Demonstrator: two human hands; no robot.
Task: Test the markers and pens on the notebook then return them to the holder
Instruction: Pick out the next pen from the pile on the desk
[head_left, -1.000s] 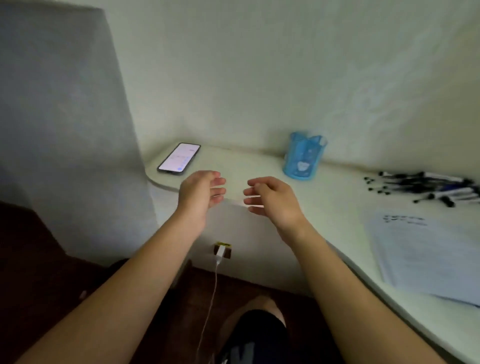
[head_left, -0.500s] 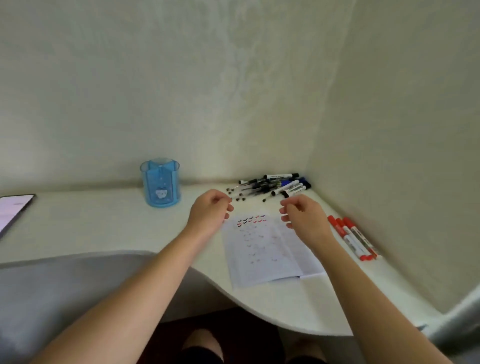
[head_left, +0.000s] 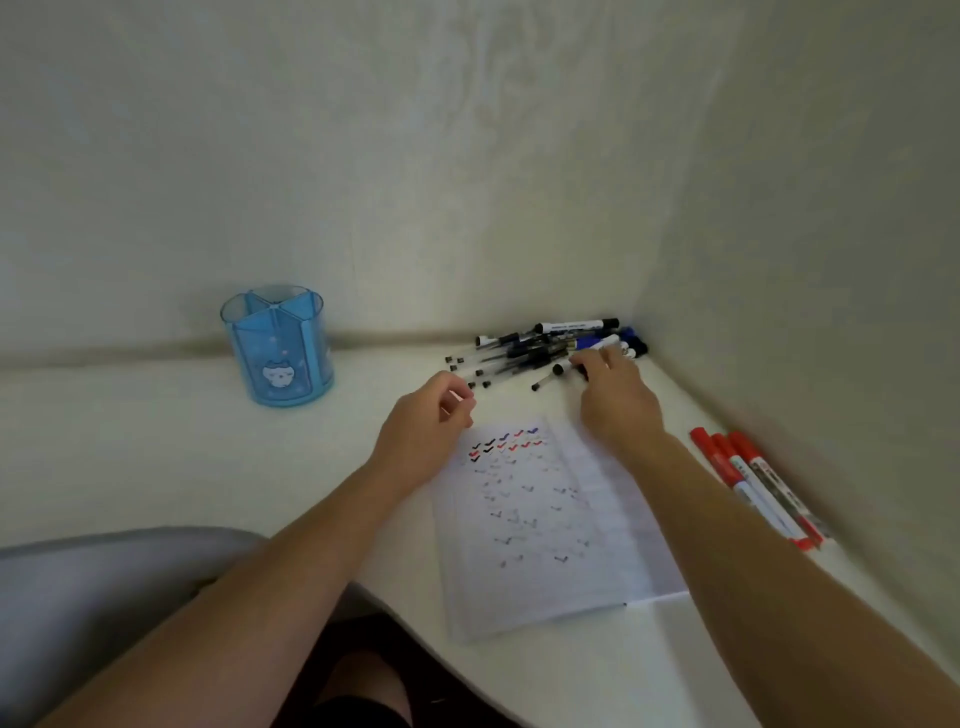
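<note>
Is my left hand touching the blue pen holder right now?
Apart. The head view shows bare desk between the left hand and the blue holder.

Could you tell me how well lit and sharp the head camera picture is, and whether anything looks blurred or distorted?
Head view: dim, flat light, no glare; the right hand blurs at its fingertips over the pen pile; the red markers smear near the right edge; the blue holder and ticks on the notebook are legible; the wide-angle lens bows the desk.
</note>
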